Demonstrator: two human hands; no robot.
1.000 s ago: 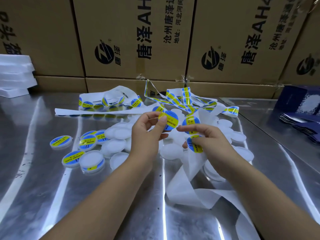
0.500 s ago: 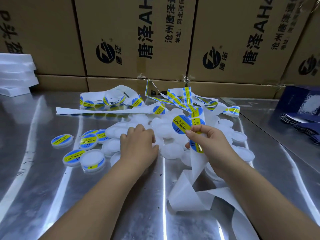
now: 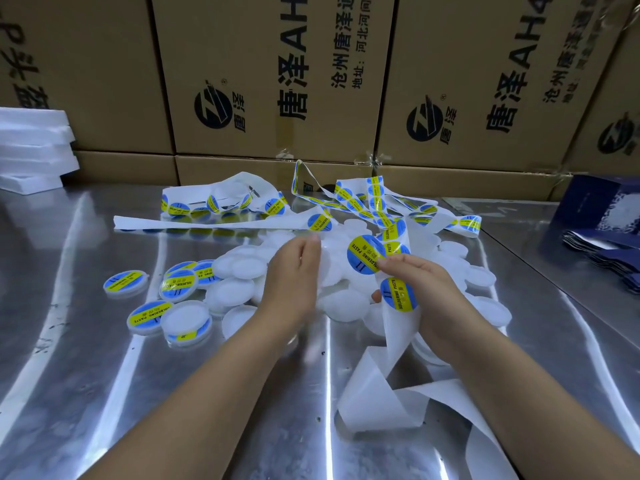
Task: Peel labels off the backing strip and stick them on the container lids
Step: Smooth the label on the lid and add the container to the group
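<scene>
- Where the surface (image 3: 104,393) lies nearest the person, a long run of bare backing strip (image 3: 374,386) curls with its labels gone. I judge this to be the finished share of the peeling.
- Just beyond it, the right hand (image 3: 426,292) pinches the strip between thumb and fingers, beside an unpeeled label (image 3: 398,294). A peeled label (image 3: 365,254) stands free at its fingertips, not yet on any lid.
- The left hand (image 3: 294,278) reaches over the heap of plain white lids (image 3: 239,268) with its fingers close together. It is blurred, so I cannot tell whether it grips a lid.
- To the left, a handful of labelled lids (image 3: 178,285) lie at the edge of the heap and just beyond it, a small count against the many plain ones.
- Further back, the tangled strip (image 3: 375,202) carries many blue-and-yellow labels, so most of the work seems to be left.
- Behind everything stand cardboard boxes (image 3: 270,81), with a white stack (image 3: 31,147) at the far left and dark blue packets (image 3: 602,244) at the far right.
</scene>
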